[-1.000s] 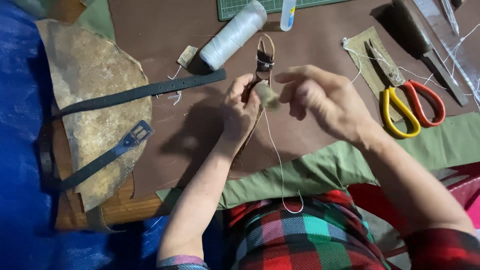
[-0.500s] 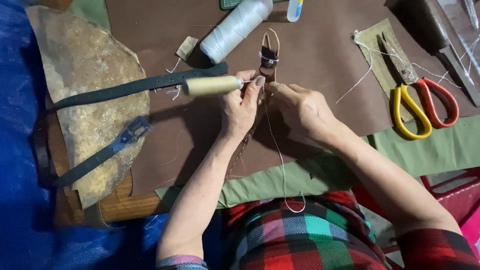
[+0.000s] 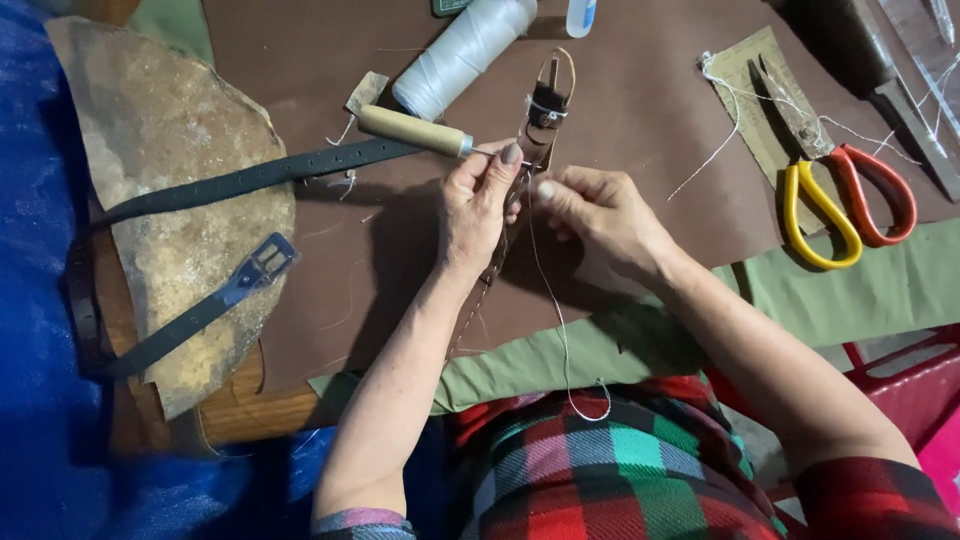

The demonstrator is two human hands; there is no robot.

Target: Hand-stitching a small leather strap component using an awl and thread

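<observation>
Head view: the left hand [image 3: 478,205] grips a wooden-handled awl [image 3: 415,130], fingers curled shut, its tip at the brown leather strap [image 3: 545,110] on the tabletop [image 3: 650,110]. The right hand [image 3: 600,215] meets it, thumb and forefinger pinched on a white thread [image 3: 560,330] (it loops down to the plaid lap). Behind them lies a spool of white thread [image 3: 465,55]. Red-and-yellow scissors [image 3: 845,195] sit well apart to the right. A dark belt [image 3: 250,180] crosses a stone slab [image 3: 165,150] on the left.
</observation>
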